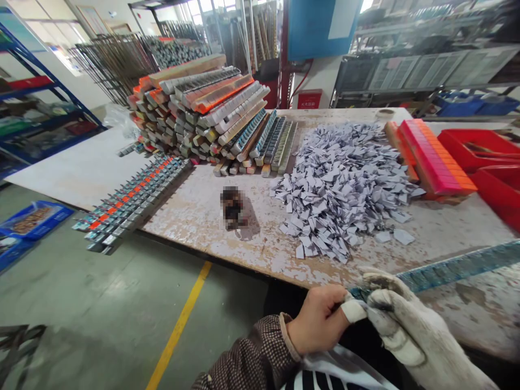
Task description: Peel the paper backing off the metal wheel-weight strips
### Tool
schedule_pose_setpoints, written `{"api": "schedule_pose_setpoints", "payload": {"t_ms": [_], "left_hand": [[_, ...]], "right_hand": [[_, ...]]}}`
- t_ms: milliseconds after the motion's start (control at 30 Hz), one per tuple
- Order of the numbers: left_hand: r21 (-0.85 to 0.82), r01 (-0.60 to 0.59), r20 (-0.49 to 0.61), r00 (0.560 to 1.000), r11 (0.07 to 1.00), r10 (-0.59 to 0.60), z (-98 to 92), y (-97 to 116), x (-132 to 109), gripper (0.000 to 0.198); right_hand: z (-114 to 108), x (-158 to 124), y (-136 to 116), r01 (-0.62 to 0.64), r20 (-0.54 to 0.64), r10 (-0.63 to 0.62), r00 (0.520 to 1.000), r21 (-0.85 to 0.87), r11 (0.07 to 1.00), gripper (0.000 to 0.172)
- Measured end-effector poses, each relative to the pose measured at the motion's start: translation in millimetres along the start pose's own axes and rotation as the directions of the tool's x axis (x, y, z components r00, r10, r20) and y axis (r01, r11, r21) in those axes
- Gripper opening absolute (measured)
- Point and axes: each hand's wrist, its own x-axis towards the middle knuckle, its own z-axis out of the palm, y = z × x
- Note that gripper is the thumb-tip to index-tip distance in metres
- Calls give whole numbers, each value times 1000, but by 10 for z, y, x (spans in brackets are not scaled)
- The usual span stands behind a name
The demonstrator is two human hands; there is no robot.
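A long bar (459,266) with a teal, ridged surface runs in from the right edge of the view to my hands at the table's front edge. My right hand (406,319), in a worn white glove, is closed around the bar near its end. Bare apart from a white covering on a fingertip, my left hand (320,319) pinches at that same end, its fingers touching the glove. Whatever small piece may be between the left fingertips is hidden. Just beyond my hands lies a large heap of small white paper-like pieces (345,184).
A tall stack of bars (203,114) stands at the table's back left. More bars (134,197) overhang the left edge. A pink-orange block (436,157) and red bins (483,146) are at right. A pixelated object (233,208) sits mid-table.
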Motion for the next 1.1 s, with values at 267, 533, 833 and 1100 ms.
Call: {"api": "schedule_pose_setpoints", "payload": {"t_ms": [267, 533, 833, 1100], "left_hand": [[283, -292, 68, 956, 913, 285, 29, -141, -60, 57], [741, -188, -32, 949, 644, 314, -116, -443, -125, 35], [781, -175, 12, 964, 600, 265, -69, -552, -120, 41], [771, -219, 23, 948, 598, 317, -91, -548, -95, 31]], "right_hand": [[21, -87, -206, -11, -78, 3, 997, -101, 995, 14], [-62, 6, -46, -24, -159, -50, 986, -435, 900, 14], [127, 69, -114, 152, 28, -166, 986, -574, 805, 13], [65, 240, -126, 184, 201, -69, 977, -642, 744, 14]]}}
